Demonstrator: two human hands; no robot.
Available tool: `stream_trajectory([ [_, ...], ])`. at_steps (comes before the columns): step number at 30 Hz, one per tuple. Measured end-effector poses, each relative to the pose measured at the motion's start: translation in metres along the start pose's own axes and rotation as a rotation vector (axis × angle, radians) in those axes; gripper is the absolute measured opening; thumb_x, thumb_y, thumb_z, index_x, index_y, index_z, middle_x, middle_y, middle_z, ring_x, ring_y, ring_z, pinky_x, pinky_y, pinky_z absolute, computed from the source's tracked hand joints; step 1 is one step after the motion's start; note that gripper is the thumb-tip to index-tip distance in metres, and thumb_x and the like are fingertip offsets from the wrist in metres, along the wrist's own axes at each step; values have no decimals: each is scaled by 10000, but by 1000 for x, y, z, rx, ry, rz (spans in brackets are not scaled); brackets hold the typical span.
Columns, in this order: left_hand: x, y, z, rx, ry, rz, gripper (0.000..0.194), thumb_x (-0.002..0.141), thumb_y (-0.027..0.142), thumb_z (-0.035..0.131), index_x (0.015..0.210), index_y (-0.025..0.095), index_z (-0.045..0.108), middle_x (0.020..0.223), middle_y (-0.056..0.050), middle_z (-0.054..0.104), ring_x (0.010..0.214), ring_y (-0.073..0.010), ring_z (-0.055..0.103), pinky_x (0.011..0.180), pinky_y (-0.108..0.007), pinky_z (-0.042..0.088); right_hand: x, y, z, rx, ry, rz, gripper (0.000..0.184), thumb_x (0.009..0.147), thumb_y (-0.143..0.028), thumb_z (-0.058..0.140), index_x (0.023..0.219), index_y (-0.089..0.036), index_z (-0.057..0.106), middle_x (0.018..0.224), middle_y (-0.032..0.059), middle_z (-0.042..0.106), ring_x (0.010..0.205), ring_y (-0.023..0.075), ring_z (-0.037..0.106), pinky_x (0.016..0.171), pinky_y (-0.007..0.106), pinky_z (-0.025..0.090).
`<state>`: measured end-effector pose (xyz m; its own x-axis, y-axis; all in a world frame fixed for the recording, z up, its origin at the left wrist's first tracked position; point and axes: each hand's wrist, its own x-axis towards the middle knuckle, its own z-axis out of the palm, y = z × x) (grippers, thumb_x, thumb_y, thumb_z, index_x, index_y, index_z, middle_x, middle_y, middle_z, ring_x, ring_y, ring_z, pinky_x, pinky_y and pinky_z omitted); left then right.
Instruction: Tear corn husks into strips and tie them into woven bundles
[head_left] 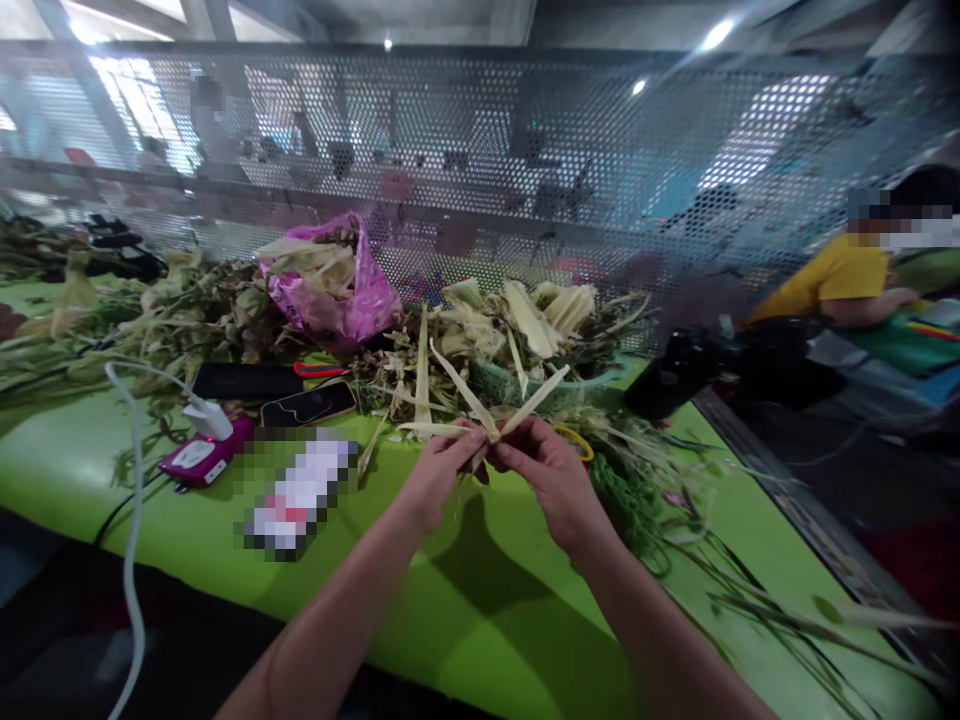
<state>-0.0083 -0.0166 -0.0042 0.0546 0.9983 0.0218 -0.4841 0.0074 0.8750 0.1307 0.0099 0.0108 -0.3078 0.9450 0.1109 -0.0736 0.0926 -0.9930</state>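
as the head view looks down on the green table (pixel 409 640), your left hand (pixel 442 465) and right hand (pixel 546 465) come together above it, fingertips close. the fingers of both are closed on pale husk strips (pixel 463 394), pinching them where they meet, the loose ends fanning up and outward. just beyond your hands is a green basket (pixel 592 383) heaped with dry husks (pixel 529 320); a yellow loop (pixel 576 440) and a tangle of green fibre (pixel 630 495) lie beside your right hand. to your left are a dark phone (pixel 307 405), a magenta power socket (pixel 238 440) and, farther back, a pink bag (pixel 367 310) stuffed with plant matter.
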Motion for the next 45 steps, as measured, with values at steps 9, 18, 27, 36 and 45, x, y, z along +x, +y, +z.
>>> stream_trajectory([
  [9,1,-3,3,218,44,92,271,829,436,568,774,177,623,721,-25,590,709,-142,549,709,-269,461,1,5,3,44,136,24,277,657,-364,782,836,-200,649,715,7,641,640,169,567,638,312,462],
  [18,2,-11,7,230,209,179,102,815,300,600,808,198,610,788,-10,608,750,-134,566,723,-257,463,3,8,2,14,134,9,272,666,-360,781,818,-202,619,681,-20,611,594,129,523,516,241,364],
  [27,-1,-5,8,297,188,146,148,783,280,643,696,188,568,672,14,556,672,-116,491,644,-236,394,3,10,-1,77,196,42,289,606,-358,814,747,-191,624,599,-30,556,536,113,420,497,241,314],
  [36,2,-11,7,131,51,59,223,724,342,714,712,163,582,702,2,608,703,-121,557,710,-256,423,4,8,0,312,251,49,266,584,-320,822,734,-183,651,551,-56,477,457,69,321,430,224,256],
  [45,11,26,-34,16,197,200,470,827,541,524,1128,194,622,1121,-95,663,1043,-205,604,892,-320,434,10,-7,-25,82,176,87,253,633,-382,787,731,-172,684,498,-46,482,443,82,328,418,247,202],
])
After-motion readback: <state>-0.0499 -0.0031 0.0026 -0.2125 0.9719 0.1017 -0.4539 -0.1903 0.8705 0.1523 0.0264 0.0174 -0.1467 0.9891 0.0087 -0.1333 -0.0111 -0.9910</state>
